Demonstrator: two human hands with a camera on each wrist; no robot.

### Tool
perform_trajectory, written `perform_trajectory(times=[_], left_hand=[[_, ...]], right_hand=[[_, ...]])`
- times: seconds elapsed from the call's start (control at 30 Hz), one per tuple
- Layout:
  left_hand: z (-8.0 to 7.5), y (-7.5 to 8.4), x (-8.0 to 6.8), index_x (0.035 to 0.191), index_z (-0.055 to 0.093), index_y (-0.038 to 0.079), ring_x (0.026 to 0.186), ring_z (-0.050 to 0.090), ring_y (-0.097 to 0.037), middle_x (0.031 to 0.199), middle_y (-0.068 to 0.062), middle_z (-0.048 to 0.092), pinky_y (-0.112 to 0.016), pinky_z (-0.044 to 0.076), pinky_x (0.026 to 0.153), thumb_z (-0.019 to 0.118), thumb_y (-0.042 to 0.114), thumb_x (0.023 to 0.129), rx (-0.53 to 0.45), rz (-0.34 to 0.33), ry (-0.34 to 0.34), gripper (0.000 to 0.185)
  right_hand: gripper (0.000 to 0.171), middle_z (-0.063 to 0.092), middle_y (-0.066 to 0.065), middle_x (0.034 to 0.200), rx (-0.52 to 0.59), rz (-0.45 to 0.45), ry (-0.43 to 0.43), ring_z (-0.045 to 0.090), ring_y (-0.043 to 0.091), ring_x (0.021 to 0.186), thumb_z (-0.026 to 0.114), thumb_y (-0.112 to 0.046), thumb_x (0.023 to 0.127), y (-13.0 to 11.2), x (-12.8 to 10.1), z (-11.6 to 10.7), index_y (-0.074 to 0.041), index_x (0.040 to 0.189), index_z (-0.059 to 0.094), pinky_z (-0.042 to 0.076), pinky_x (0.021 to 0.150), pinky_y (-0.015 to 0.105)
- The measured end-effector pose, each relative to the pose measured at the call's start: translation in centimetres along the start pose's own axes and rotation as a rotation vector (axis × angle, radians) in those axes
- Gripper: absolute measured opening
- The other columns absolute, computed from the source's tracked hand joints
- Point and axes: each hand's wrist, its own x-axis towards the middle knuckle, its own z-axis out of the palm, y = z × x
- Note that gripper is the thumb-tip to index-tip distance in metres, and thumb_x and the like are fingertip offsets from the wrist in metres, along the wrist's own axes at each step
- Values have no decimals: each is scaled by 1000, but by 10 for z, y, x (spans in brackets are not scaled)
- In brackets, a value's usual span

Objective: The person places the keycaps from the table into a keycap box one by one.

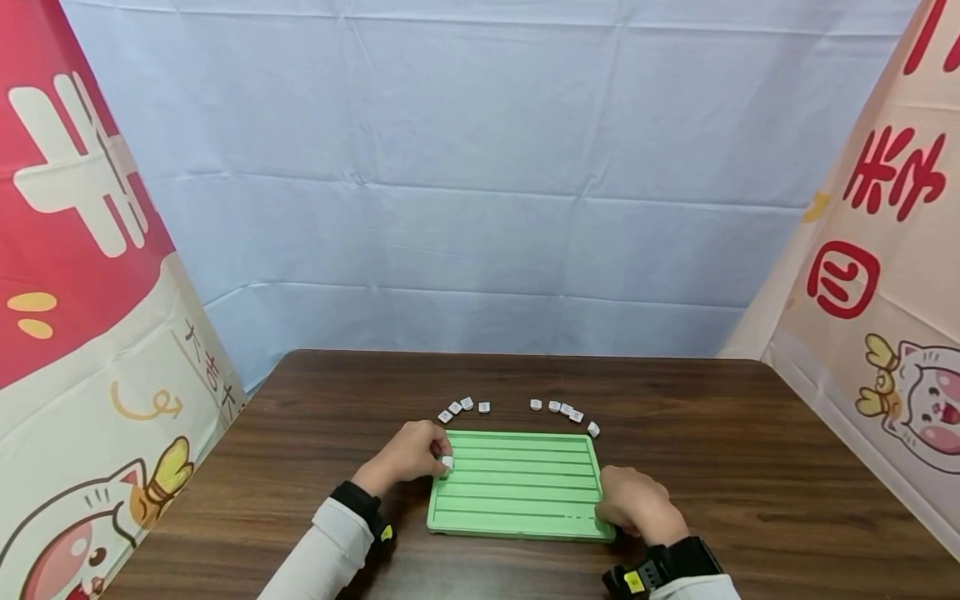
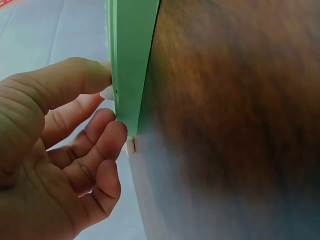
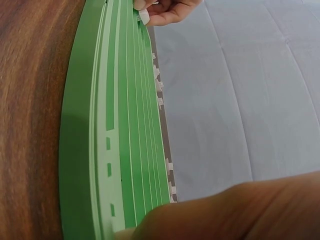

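Observation:
A light green board (image 1: 517,485) with long raised ridges lies flat on the table. Over its upper left corner, my left hand (image 1: 411,453) pinches a small white cube (image 1: 447,462) between thumb and fingers. That same cube (image 3: 144,17) shows at the top of the right wrist view; in the left wrist view the board's side wall (image 2: 131,65) hides most of it. At the lower right corner my right hand (image 1: 639,502) grips the board's edge with curled fingers, its thumb against the rim. The undersides of those fingers are hidden.
Beyond the board's far edge, several white cubes (image 1: 454,407) lie in a curve on the left, and several more cubes (image 1: 576,416) on the right. Their markings are too small to read. The brown wooden table (image 1: 337,392) ends at a light blue cloth (image 1: 480,233); printed cloths hang at both sides.

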Motion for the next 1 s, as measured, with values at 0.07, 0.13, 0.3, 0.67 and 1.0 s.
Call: perform_trajectory(times=[0.07, 0.13, 0.3, 0.67, 1.0], left_hand=[[1, 0, 0, 78, 66, 10, 68, 52, -11, 75, 3, 56, -27, 46, 59, 76, 4, 75, 6, -7, 2, 12], [0, 1, 0, 77, 66, 10, 67, 51, -11, 75, 3, 56, -27, 46, 58, 76, 4, 75, 11, -13, 2, 12], [0, 5, 1, 76, 65, 9, 65, 49, -12, 73, 1, 55, -29, 45, 57, 75, 2, 75, 14, -29, -9, 12], [0, 5, 4, 75, 65, 9, 64, 49, -12, 72, 2, 55, -29, 44, 56, 75, 2, 75, 16, -67, -15, 13], [0, 2, 4, 80, 64, 8, 68, 49, -14, 76, 0, 54, -31, 44, 58, 75, 3, 75, -6, -47, -32, 13]], right_hand=[[17, 41, 4, 48, -1, -8, 1, 33, 14, 40, 58, 2, 75, 0, 0, 0, -7, 62, 53, 25, 40, 26], [17, 41, 4, 48, 0, -11, 1, 33, 14, 40, 57, 1, 76, 0, 0, 0, -7, 62, 53, 25, 40, 26], [14, 42, 5, 49, 4, -8, -5, 33, 14, 40, 56, 0, 78, 1, 0, 0, -6, 65, 54, 25, 40, 25], [14, 42, 5, 49, 22, 3, -14, 33, 14, 40, 55, 0, 79, 0, 0, -1, -6, 66, 54, 24, 41, 26], [14, 41, 4, 47, 31, -4, -6, 32, 14, 39, 55, 1, 78, 2, 0, 0, -6, 66, 54, 24, 40, 25]])
